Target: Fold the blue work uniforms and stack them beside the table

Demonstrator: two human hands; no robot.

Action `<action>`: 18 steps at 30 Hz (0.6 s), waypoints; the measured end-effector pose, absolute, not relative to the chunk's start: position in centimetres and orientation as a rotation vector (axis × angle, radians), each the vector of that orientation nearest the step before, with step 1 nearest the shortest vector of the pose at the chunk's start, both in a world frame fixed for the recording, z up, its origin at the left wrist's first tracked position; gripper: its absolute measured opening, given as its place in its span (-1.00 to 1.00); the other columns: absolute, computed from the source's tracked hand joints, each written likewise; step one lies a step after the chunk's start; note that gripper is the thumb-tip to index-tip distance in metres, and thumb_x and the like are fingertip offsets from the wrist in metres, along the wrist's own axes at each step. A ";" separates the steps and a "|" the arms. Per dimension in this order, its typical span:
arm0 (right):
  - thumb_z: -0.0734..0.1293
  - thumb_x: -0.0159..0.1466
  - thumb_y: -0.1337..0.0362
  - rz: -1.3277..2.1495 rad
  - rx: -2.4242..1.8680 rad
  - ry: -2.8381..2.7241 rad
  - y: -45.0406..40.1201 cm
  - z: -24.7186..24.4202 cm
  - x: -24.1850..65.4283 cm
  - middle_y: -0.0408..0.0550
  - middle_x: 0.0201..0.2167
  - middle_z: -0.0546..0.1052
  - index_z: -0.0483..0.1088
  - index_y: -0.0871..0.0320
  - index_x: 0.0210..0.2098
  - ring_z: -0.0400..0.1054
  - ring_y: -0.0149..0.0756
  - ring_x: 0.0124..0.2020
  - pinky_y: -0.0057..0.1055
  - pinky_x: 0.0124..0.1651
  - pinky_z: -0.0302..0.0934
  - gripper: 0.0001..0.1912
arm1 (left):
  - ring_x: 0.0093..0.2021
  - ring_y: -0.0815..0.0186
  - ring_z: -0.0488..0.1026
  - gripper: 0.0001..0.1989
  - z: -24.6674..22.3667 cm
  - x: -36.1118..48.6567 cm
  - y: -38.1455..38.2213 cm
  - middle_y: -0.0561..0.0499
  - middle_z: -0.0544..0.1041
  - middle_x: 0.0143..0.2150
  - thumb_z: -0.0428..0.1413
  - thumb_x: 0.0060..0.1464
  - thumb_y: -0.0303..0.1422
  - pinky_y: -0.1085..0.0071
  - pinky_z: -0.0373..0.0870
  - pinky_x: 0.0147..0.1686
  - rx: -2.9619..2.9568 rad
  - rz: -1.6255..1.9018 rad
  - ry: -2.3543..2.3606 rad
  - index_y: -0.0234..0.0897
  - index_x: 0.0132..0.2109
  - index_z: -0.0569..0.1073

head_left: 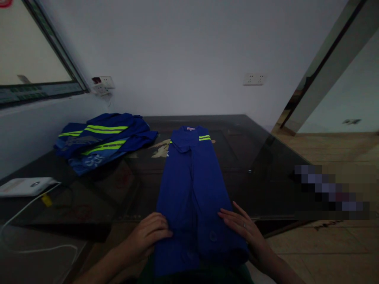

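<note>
Long folded blue cloth garment (209, 177) lies on dark glossy table (248, 173), axis pointing at pale wall (183, 59), near end past the edge. Left hand (154, 232) and right hand (244, 227), equally close, touch opposite sides; can't tell from here if pinching.

Middle garment (209, 177): I saw it reach from near the back edge of the desk (266, 189) past the front edge.
Left hand (154, 231), right hand (243, 228): rested either side of its near end.
Garment pile (103, 144): lay at the back left corner.
Device (25, 187): sat before the pile, toward the left edge.
</note>
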State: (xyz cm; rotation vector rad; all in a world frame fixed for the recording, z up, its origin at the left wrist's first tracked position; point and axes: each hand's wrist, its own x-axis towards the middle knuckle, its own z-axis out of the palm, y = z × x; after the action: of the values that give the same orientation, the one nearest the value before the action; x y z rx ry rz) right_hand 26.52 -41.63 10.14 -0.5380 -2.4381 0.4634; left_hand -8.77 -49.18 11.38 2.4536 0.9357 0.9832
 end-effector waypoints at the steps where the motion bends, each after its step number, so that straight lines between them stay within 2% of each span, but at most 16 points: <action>1: 0.06 0.41 0.29 0.446 -0.534 -2.448 -41.7 10.1 26.4 0.11 0.10 0.45 -0.01 0.04 0.32 0.24 -0.17 0.21 0.16 0.25 0.03 -0.51 | -0.20 0.30 0.46 -0.70 11.7 -8.6 -49.1 -0.07 0.51 -0.27 -0.15 0.32 -0.42 0.27 0.42 -0.08 2.540 0.928 0.940 -0.25 0.09 0.36; 3: 0.12 0.38 0.34 0.367 -0.528 -2.476 -42.1 9.9 26.1 0.08 0.11 0.44 0.04 0.00 0.30 0.23 -0.18 0.21 0.15 0.26 0.01 -0.50 | -0.23 0.34 0.44 -0.66 12.3 -8.1 -48.9 -0.03 0.49 -0.30 -0.09 0.28 -0.51 0.31 0.40 -0.09 2.714 0.783 0.955 -0.20 0.13 0.38; 5: 0.16 0.36 0.41 0.249 -0.514 -2.491 -42.4 9.5 25.7 0.03 0.08 0.47 0.15 -0.02 0.25 0.24 -0.21 0.21 0.12 0.28 -0.02 -0.51 | -0.27 0.37 0.43 -0.67 12.8 -7.7 -48.6 0.02 0.47 -0.35 -0.01 0.23 -0.55 0.32 0.38 -0.08 2.830 0.702 0.972 -0.17 0.07 0.44; 9: 0.16 0.36 0.42 0.153 -0.473 -2.477 -42.5 8.8 25.2 -0.01 0.00 0.52 0.29 0.01 0.17 0.29 -0.23 0.17 0.08 0.28 0.01 -0.58 | -0.33 0.40 0.40 -0.80 12.9 -7.0 -48.5 0.06 0.45 -0.39 0.04 0.22 -0.50 0.31 0.39 -0.07 2.755 0.819 0.986 -0.18 -0.11 0.52; 12: 0.14 0.37 0.39 0.249 -0.473 -2.452 -42.1 9.4 25.6 -0.01 -0.03 0.54 0.31 0.01 0.15 0.35 -0.24 0.11 -0.01 0.20 0.18 -0.60 | -0.28 0.37 0.44 -0.85 13.5 -6.5 -48.4 0.03 0.47 -0.36 0.04 0.24 -0.41 0.37 0.43 -0.18 2.439 1.081 1.056 -0.18 -0.20 0.52; 15: 0.11 0.39 0.33 0.460 -0.568 -2.382 -41.2 11.6 26.1 0.01 -0.07 0.55 0.36 0.04 0.10 0.41 -0.24 0.03 -0.21 0.07 0.34 -0.64 | -0.24 0.31 0.49 -0.82 15.0 -6.3 -48.1 -0.05 0.51 -0.30 0.02 0.26 -0.33 0.40 0.47 -0.28 2.144 1.260 1.135 -0.22 -0.19 0.52; 18: 0.14 0.38 0.25 0.662 -0.649 -2.229 -40.1 14.8 26.0 0.03 -0.13 0.55 0.36 0.03 0.07 0.47 -0.23 -0.08 -0.33 -0.07 0.40 -0.69 | -0.26 0.26 0.53 -0.79 16.1 -6.6 -47.6 -0.10 0.56 -0.25 0.04 0.24 -0.26 0.37 0.50 -0.29 1.991 1.401 1.186 -0.25 -0.16 0.52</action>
State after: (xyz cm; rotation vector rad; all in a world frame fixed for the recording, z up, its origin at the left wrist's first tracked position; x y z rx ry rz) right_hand 26.02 -40.12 14.80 -0.6494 -2.2287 0.6624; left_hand -6.59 -47.56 16.13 1.9912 1.1859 1.4013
